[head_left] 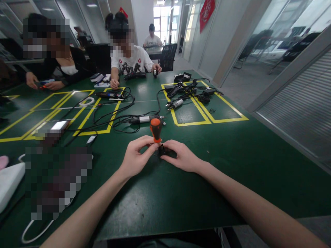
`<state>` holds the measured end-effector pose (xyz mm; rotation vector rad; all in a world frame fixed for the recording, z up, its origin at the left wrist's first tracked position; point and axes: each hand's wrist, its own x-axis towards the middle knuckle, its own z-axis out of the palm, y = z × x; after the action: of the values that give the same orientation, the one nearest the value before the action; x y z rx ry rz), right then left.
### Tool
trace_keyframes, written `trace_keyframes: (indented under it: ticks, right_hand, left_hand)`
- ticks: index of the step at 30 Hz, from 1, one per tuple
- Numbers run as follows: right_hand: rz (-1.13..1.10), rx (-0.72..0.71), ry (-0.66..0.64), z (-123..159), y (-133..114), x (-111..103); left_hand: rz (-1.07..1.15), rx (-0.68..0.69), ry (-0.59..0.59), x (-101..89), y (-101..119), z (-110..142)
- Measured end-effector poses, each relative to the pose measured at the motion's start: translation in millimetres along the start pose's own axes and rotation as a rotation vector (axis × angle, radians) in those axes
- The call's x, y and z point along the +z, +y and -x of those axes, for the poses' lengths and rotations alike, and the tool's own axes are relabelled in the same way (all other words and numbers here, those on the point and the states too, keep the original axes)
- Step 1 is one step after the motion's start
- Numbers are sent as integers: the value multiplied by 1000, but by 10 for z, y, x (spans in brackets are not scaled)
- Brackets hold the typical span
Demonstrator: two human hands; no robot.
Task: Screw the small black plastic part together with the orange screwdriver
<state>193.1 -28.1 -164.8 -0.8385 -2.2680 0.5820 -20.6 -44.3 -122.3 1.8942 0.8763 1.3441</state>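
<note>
At left, a white object (11,186) and a looped white cable (38,238) crowd the green bench (245,162) beside your left forearm. Black cords (116,108) trail over yellow tape outlines (103,131) to a silver-barrelled tool (144,120) just beyond your grip. Your left hand (138,155) pinches an upright screwdriver (155,131) below its orange-and-black handle, its lower end hidden by your fingers; far behind, "PARIS" reads on a seated person's white shirt (152,42). At centre, your right hand (182,156) pinches a small dark part (161,151) just beside it, well in from the near edge. Writing on the red wall hanging (207,13) is too blurred to read. Rightward, room to move widens past your forearm to the slanting bench edge and glass partition (300,89).
</note>
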Motion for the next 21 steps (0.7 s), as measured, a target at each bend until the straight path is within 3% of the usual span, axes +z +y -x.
trace_keyframes:
  ticks: [14, 21]
  right_hand:
    - [-18, 15, -17, -12, -17, -13]
    - [-9, 21, -28, -12, -17, -20]
  left_hand:
    - [187, -286, 82, 13, 19, -27]
    - [175, -220, -1, -30, 32, -26]
